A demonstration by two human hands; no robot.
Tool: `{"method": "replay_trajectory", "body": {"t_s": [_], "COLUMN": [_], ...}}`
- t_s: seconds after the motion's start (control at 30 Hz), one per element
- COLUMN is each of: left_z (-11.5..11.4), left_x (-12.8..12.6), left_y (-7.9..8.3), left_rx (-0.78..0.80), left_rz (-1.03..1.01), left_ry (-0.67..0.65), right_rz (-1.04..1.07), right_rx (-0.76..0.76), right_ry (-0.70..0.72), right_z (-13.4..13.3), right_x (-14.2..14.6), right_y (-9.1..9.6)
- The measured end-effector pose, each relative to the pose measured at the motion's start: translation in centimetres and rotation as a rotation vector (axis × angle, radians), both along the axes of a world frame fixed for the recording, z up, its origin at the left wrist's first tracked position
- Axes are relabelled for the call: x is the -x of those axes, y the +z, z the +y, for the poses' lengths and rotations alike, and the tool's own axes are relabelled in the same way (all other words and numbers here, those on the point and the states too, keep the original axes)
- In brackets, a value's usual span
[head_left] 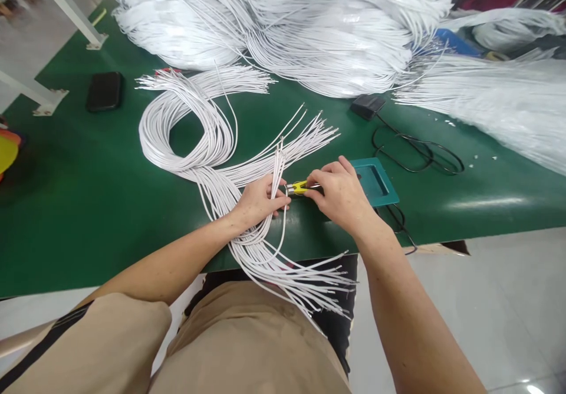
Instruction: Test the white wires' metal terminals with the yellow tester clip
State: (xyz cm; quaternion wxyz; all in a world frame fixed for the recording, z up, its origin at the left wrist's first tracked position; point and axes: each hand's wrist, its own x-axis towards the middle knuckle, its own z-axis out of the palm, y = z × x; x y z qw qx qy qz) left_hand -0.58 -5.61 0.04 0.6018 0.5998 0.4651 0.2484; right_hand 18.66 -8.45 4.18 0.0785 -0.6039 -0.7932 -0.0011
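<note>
My left hand [260, 200] is closed around a few white wires [276, 173], their tips sticking up past my fingers. A pair of small yellow-handled pliers [299, 188] is gripped in my right hand [336, 192]. Their metal jaws meet one wire close to my left fingertips; whether they are closed on it I cannot tell. Beneath my left forearm and hand runs a looped bundle of white wires [177, 146]. Its lower ends hang past the table's front edge toward my lap, and other ends fan out beyond my hands.
Large heaps of white wire [327, 34] cover the back of the green table [110, 205]. A teal tray [384, 189] lies beside my right hand, with a black cable [424, 152] and black box [368, 107] behind it. At left are a black phone-like object [104, 91] and metal legs [71, 10].
</note>
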Motion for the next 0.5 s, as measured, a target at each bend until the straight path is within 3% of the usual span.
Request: {"method": "replay_trajectory", "body": {"t_s": [0.13, 0.23, 0.4, 0.5], "left_z": [0.1, 0.2, 0.3, 0.4], "left_x": [0.1, 0.4, 1.2, 1.4], "left_y": [0.2, 0.3, 0.3, 0.3], "left_rx": [0.02, 0.051, 0.041, 0.057], "left_rz": [0.002, -0.029, -0.088, -0.141], "left_ry": [-0.017, -0.031, -0.033, -0.036], "right_rz": [-0.015, -0.064, -0.008, 0.153], "right_rx": [-0.213, -0.262, -0.27, -0.214], "right_ry": [-0.259, -0.38, -0.348, -0.144], "right_z": [-0.7, -0.9, -1.2, -2.5], "right_x": [-0.7, -1.2, -0.5, 1.6], "right_y": [-1.0, -2.0, -1.4, 0.2]}}
